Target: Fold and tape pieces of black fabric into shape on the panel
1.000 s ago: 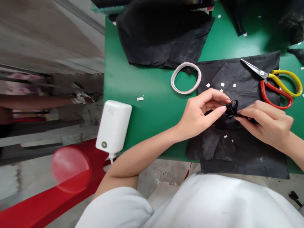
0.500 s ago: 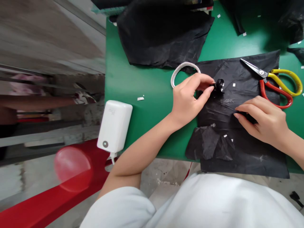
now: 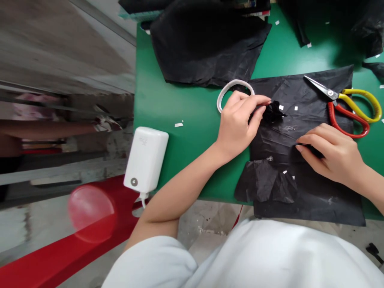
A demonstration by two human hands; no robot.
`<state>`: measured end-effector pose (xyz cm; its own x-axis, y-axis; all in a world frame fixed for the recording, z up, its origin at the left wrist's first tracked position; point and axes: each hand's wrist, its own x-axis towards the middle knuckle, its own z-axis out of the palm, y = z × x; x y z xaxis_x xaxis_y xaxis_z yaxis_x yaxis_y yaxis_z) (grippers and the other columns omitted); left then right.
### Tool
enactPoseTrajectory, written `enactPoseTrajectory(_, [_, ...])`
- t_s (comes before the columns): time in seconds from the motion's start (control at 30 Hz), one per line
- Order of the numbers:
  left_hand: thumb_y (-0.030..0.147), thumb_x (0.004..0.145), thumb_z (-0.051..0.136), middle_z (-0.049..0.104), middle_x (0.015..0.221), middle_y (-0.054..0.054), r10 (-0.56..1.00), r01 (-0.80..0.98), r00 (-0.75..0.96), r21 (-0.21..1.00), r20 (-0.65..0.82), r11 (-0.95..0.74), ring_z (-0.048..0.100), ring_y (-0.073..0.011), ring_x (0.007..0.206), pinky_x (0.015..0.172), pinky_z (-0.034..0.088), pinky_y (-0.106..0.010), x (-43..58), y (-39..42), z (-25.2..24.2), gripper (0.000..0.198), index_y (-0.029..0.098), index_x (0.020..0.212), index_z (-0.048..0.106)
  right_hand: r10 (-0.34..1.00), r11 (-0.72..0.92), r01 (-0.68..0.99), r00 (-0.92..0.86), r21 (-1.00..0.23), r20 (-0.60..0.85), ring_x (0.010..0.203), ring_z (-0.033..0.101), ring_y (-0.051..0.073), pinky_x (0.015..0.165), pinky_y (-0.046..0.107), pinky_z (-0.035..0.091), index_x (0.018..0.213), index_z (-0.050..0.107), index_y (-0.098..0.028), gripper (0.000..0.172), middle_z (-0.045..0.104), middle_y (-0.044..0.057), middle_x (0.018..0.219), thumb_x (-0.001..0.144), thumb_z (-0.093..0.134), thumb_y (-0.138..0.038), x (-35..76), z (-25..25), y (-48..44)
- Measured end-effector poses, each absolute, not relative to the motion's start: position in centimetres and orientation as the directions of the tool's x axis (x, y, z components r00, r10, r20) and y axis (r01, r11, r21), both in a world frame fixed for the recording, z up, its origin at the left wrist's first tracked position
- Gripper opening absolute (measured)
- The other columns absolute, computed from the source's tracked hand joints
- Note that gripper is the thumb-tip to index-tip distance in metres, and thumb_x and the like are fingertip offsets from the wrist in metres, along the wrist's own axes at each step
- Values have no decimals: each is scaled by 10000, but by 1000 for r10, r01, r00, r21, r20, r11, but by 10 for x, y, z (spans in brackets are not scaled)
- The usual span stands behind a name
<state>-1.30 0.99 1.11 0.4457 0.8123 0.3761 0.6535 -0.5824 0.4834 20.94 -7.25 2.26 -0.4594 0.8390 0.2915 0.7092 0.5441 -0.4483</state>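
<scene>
Between the thumb and fingertips of my left hand (image 3: pixel 241 122) is a small crumpled black piece (image 3: pixel 274 112), gathered into folds; I cannot tell what it is. A roll of white tape (image 3: pixel 221 96) lies behind that hand, partly covered by it. My right hand (image 3: pixel 334 154) is closed in a pinch, low over the black sheet (image 3: pixel 324 192); whatever its fingers hold is hidden. Scissors (image 3: pixel 330 93) with one yellow and one red handle lie spread partly on the sheet, just beyond my right hand. A smaller black scrap (image 3: pixel 265 182) rests near the table's front edge.
A white power bank (image 3: pixel 147 158) with a cable stands at the left edge of the green table (image 3: pixel 192 152). More black material (image 3: pixel 207 48) lies at the back. White paper bits are scattered about. Left of the table is a red plastic seat (image 3: pixel 87 236).
The black piece at my left fingertips has turned and now shows spread, ruffled folds instead of a rounded roll. My left fingers have shifted slightly; my right hand is almost unmoved.
</scene>
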Motion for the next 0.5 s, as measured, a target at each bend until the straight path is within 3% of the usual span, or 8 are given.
enactPoseTrajectory(0.07, [228, 961, 468, 739, 957, -26, 819, 645, 446, 504, 362, -574, 622, -141, 892, 832, 506, -255, -13, 10, 14, 234, 156, 1048, 673, 841, 533, 676, -487, -509, 235, 661, 493, 149, 632, 288, 413, 890, 591, -189, 59, 600, 29, 720, 887, 560, -238, 209, 25, -72])
enactPoseTrajectory(0.13, [214, 963, 455, 738, 964, -24, 827, 645, 438, 517, 353, -563, 622, -142, 894, 837, 505, -256, -14, 9, 16, 236, 160, 1045, 670, 821, 540, 641, -545, -546, 172, 623, 446, 144, 614, 296, 367, 842, 596, -184, 165, 559, 18, 647, 902, 548, -330, 208, 28, -73])
enactPoseTrajectory(0.27, [252, 978, 411, 706, 974, -42, 832, 667, 396, 502, 388, -551, 618, -159, 904, 862, 503, -304, -14, 7, 19, 246, 174, 1025, 639, 773, 575, 627, -626, -525, 100, 660, 427, 160, 635, 319, 299, 782, 592, -181, 334, 568, 27, 648, 882, 543, -495, 202, 31, -77])
enactPoseTrajectory(0.5, [250, 972, 394, 683, 974, -47, 764, 565, 397, 521, 508, -640, 613, -181, 936, 854, 501, -352, -11, -5, 26, 205, 205, 978, 594, 714, 659, 561, -676, -501, 183, 679, 402, 155, 631, 307, 284, 770, 592, -188, 127, 543, 11, 661, 884, 558, -234, 196, 26, -80])
